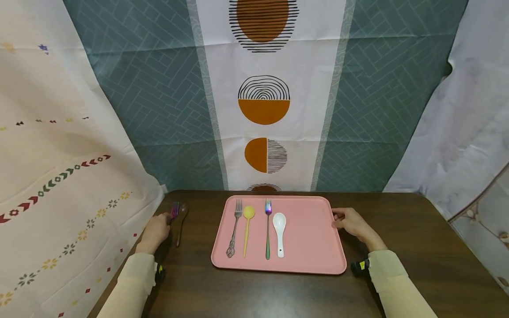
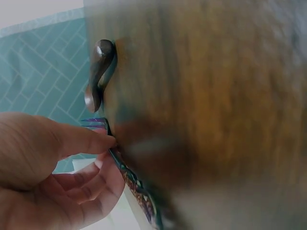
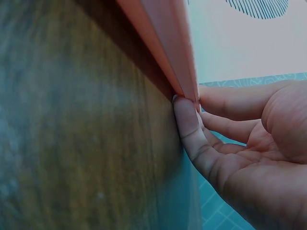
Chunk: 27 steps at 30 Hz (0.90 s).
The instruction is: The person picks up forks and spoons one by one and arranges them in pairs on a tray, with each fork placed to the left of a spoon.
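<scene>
At the table's left side my left hand pinches an iridescent purple fork between thumb and fingers. Its tines and ornate dark handle show in the left wrist view, close to the tabletop. Just right of it lies a brown spoon. My right hand grips the right rim of a pink tray, fingertips right at the edge. On the tray, side by side, lie a silver fork, a yellow spoon, a rainbow fork with a green handle and a white spoon.
The dark wooden table carries everything. Behind it hangs a green and white patterned cloth. A pale cloth drapes along the left edge, close to my left arm, and another white cloth hangs at the right.
</scene>
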Motion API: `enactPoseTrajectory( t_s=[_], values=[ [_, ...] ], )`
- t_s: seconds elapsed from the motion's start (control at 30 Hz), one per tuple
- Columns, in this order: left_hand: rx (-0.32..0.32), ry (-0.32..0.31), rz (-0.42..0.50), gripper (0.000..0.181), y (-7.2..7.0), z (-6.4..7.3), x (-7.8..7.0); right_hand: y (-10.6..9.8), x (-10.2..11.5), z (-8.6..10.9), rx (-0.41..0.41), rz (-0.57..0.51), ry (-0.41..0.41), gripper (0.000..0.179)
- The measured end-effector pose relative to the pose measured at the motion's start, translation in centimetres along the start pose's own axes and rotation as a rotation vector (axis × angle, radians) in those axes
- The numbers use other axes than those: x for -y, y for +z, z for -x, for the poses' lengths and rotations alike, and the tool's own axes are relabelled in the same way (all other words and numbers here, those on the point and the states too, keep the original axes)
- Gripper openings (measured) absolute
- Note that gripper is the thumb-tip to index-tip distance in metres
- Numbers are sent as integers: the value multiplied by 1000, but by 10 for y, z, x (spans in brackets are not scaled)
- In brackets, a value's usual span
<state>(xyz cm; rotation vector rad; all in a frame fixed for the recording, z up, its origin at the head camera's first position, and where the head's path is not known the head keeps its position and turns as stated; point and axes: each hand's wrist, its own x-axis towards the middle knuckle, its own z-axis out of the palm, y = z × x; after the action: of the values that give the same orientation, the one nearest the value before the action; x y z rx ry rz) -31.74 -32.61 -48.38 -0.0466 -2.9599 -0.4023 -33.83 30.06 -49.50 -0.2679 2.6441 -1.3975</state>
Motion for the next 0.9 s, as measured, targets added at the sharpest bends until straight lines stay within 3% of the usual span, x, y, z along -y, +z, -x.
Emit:
enactPoseTrajectory(
  t_s=[0.2,0.63,0.9],
  values=[
    [19,-7,17,28,-1,-2,1,0,-1,1,6,-21,0,58],
    [99,-76,68,29,-17,-4,-3,-1,-1,-1,11,-33,-2,58],
    [36,-40,56,30,-23,-8,-7,0,2,0,13,-21,1,57]
  ],
)
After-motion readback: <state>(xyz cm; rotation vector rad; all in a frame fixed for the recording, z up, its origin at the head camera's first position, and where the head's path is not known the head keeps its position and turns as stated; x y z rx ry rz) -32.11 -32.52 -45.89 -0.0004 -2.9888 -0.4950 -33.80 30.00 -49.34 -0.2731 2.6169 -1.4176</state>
